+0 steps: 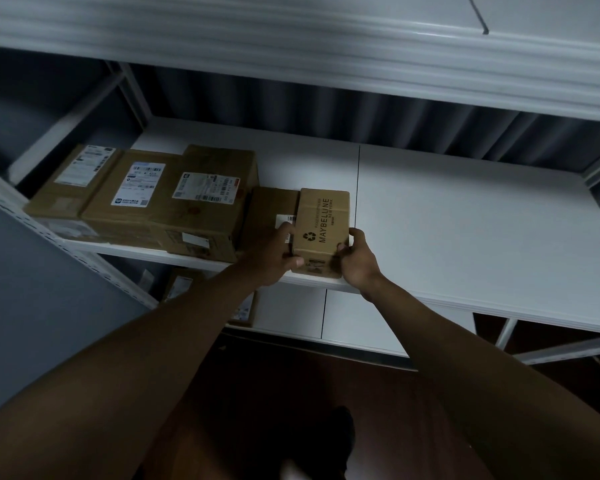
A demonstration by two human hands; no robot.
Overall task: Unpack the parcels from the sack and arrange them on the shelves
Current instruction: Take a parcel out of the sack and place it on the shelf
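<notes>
— Where were the hands?

— Both arms were stretched forward over the front edge of the middle shelf (465, 220). The left hand (274, 254) gripped the near left corner of the Maybelline carton (321, 226), thumb curled round its front face, fingers along its left side. The right hand (359, 259) pinched the near right corner, thumb on top, fingers wrapped down the side.

— And the carton itself?

— It sat on the shelf near the front edge, long side running back, its left side just beside a low brown box (271, 209). Left of that stood a tall labelled parcel (205, 202), then a flatter labelled parcel (132, 192), then a parcel at the far left (73, 181), all in a row.

— Anything you couldn't make out?

— Whether the carton rested fully on the shelf or was lifted slightly, I couldn't tell. The left hand covered part of the low box's white label. The shipping labels were too blurred to read. Under the left forearm, a parcel on the lower shelf (179, 284) showed only in part. The room was dim.
</notes>
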